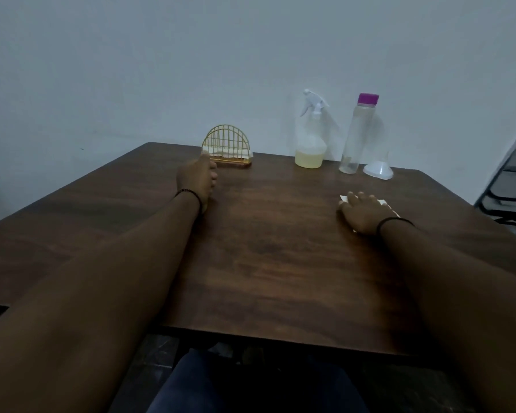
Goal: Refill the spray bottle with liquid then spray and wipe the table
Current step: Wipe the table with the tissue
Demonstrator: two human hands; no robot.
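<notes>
The clear plastic spray bottle with the white trigger head [309, 138] stands at the far edge of the dark wooden tabletop [268, 257], its head screwed on and pale yellow liquid filling its lower part. Just to its right stands the tall clear bottle with the purple cap [358, 135], capped and nearly empty, and beside that a white plastic funnel [378, 171] lies mouth down. So the refill looks finished to me.

The right hand [362, 211] lies flat, fingers spread, pressing a white paper napkin [383, 204] to the wood; wiping seems under way. The left hand [197, 180] rests loosely curled near the gold wire napkin holder [226, 150], its grip holding nothing that I can make out. I see no wet sheen, so I cannot tell how much is wiped.
</notes>
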